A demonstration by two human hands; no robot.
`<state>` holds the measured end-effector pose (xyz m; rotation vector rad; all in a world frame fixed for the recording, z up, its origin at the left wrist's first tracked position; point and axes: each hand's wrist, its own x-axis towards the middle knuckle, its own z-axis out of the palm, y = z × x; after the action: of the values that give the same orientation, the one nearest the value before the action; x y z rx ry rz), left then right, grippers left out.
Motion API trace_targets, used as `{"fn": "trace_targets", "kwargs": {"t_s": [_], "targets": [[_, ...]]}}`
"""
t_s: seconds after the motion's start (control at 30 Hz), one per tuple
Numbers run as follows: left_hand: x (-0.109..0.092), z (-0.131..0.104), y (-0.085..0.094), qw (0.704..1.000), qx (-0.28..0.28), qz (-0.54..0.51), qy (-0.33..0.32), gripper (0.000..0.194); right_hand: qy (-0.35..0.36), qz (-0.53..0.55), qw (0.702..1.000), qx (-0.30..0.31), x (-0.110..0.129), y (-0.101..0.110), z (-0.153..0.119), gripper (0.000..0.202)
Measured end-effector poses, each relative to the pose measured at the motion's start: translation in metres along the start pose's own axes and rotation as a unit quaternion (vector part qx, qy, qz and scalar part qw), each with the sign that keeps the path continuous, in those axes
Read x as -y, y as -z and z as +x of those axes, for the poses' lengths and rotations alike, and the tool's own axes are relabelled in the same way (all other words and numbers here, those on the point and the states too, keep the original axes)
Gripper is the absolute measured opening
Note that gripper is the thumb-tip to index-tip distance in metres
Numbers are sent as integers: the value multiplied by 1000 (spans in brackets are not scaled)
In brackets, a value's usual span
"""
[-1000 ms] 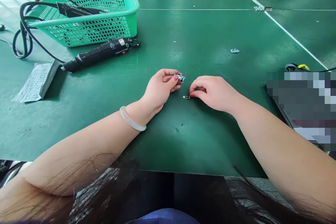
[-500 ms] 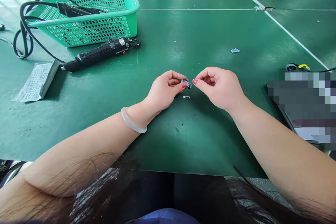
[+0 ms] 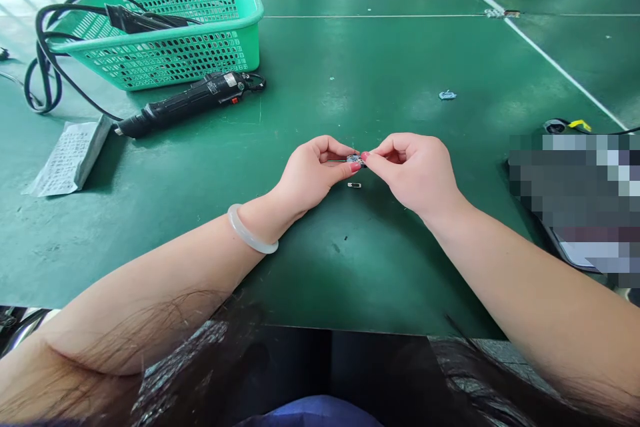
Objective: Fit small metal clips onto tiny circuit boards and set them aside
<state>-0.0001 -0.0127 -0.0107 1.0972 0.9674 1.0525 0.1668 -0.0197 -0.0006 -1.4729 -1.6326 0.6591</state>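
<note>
Between thumb and fingers, my left hand (image 3: 317, 170) pinches a small grey-and-black part (image 3: 354, 159), too small to name more exactly. My right hand (image 3: 417, 167) is closed in a pinch, its thumb and fingertip meeting the right end of that part. Whether those right fingertips hold a further tiny piece is hidden. Just below the hands, a small flat rectangular piece (image 3: 354, 185) with a pale edge lies on the green table (image 3: 300, 267). A white bangle (image 3: 253, 230) circles my left wrist.
At the left stands a green perforated basket (image 3: 165, 57) with a black cabled tool in it. A black electric screwdriver (image 3: 193, 103) lies before it, near a paper-wrapped block (image 3: 70, 157). A small grey-blue piece (image 3: 447, 95) rests beyond my right hand. A blurred-out dark object (image 3: 575, 207) sits at right.
My right hand has moved left, so its fingertips now meet the part in my left hand. The part has tilted slightly in the left fingers.
</note>
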Motion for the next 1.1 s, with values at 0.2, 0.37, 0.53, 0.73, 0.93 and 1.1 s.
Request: {"fn": "trace_targets", "kwargs": {"t_s": [0.2,0.37,0.53,0.73,0.93,1.1], "targets": [[2,3,1,999,-28,-23,11,19,-1,-15,1000,-14,-3,5,4,30],[-3,2,-2,995,-80,-50,39,12,-27,-77,995,60,-14,10,10,21],[-5,2,-3,993,-99,-54,47,11,26,-176,968,178,-19,10,12,8],[-4,2,-3,994,-92,-38,44,13,61,-235,950,199,-9,3,7,15],[-5,0,-3,996,-81,-9,41,12,83,-263,955,109,-13,10,10,15],[-3,0,-3,998,-52,19,37,12,130,-218,967,-37,-10,15,8,13]]}}
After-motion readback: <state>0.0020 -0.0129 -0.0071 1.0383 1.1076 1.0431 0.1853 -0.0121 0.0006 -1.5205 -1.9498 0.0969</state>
